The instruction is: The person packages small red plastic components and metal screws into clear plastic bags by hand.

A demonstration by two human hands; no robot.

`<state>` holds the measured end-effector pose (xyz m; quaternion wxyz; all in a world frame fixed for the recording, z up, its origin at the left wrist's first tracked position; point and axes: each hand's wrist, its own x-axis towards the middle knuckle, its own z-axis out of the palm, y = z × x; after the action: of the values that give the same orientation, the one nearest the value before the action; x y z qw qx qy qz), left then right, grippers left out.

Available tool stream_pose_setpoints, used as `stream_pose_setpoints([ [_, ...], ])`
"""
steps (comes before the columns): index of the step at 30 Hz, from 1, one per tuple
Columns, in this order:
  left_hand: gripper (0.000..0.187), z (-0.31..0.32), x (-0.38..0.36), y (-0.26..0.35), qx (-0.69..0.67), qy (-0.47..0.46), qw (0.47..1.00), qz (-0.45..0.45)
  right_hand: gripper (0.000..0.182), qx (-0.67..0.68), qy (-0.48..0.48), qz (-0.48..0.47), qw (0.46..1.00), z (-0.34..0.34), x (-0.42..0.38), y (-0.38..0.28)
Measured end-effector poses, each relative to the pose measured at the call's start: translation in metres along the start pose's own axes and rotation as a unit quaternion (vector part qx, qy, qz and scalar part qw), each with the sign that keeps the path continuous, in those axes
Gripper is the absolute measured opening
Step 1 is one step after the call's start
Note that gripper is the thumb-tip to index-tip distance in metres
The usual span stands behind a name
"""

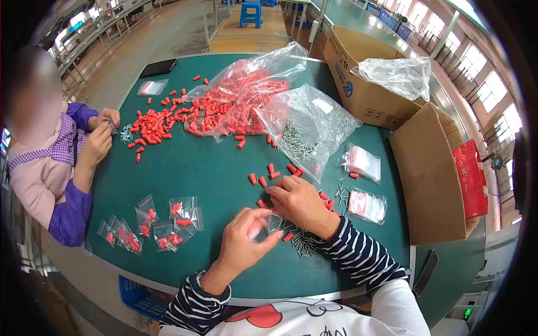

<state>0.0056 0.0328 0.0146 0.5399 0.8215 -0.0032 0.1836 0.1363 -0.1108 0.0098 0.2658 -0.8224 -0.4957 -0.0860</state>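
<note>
Left fingers point(258, 214) hold a small clear bag point(274, 224); right fingers point(278, 193), grip unclear, near red plugs point(263, 181).

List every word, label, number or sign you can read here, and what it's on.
No word or number reads clearly.
Upper carton: blue logo, handling symbols; lettering too small.
Red package: pale print, too small.
White shirt: dark lettering, cut off.
Green display: blurred.

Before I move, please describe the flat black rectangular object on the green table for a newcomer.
On the green table, look at the far left corner, beyond the loose small red caps. The flat black rectangular object lies there, dark, unlike the clear plastic packet beside it.
</note>
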Motion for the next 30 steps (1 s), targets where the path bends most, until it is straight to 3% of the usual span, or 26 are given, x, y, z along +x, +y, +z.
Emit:
stream_pose_setpoints([
  [5,0.044,0.001,0.001,0.002,0.016,0.013,1.0,-0.005,0.03,0.177,-0.008,0.049,0.983,-0.037,-0.004,-0.011],
  [15,0.045,0.004,0.0,-0.001,0.031,0.013,0.999,0.031,0.034,0.207,-0.09,0.025,0.974,-0.07,-0.016,-0.045],
  [21,0.045,0.003,0.0,0.002,0.039,0.016,0.999,0.029,0.033,0.248,-0.005,0.017,0.969,-0.077,-0.015,-0.045],
  [23,0.046,0.003,0.0,0.003,0.032,0.021,0.999,0.03,0.031,0.243,-0.024,0.06,0.968,-0.077,-0.023,-0.039],
  [30,0.039,0.004,-0.01,-0.009,-0.114,-0.014,0.993,-0.042,0.026,0.345,-0.034,0.115,0.931,-0.048,-0.045,-0.048],
])
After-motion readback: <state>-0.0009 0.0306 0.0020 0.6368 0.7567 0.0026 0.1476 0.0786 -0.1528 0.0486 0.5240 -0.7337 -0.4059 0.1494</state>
